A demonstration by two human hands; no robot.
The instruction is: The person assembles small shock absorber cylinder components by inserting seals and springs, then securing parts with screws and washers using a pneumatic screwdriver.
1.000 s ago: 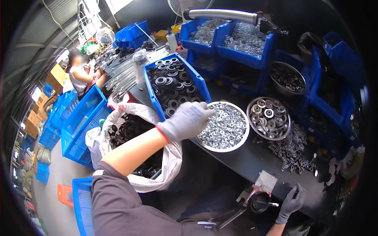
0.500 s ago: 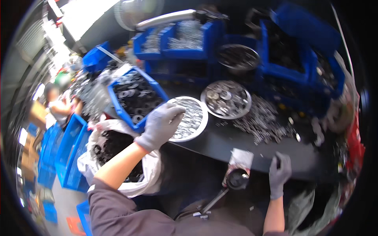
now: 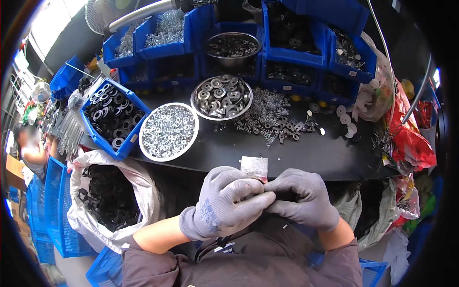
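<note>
My left hand (image 3: 227, 203) and my right hand (image 3: 306, 198), both in grey knit gloves, meet at the bench's near edge. The fingers of each are closed in a pinch, and their tips come together. Whatever lies between them is hidden by the gloves. Just beyond the fingertips, a small pale metal plate (image 3: 255, 166) sticks out at the edge. Farther left stands a white-rimmed bowl of small shiny metal pieces (image 3: 169, 131). Behind it is a steel bowl of round metal discs (image 3: 222, 97).
Coil springs and small metal parts (image 3: 267, 115) lie heaped on the black bench (image 3: 215, 143). Blue bins (image 3: 296, 48) line the back. A blue bin of washers (image 3: 114, 115) and a white sack of black parts (image 3: 112, 201) stand left. Another person (image 3: 34, 148) is far left.
My left hand has left the bowl of small metal pieces and come to the edge. My right hand has moved left to meet it, covering the black round part. The view has shifted right.
</note>
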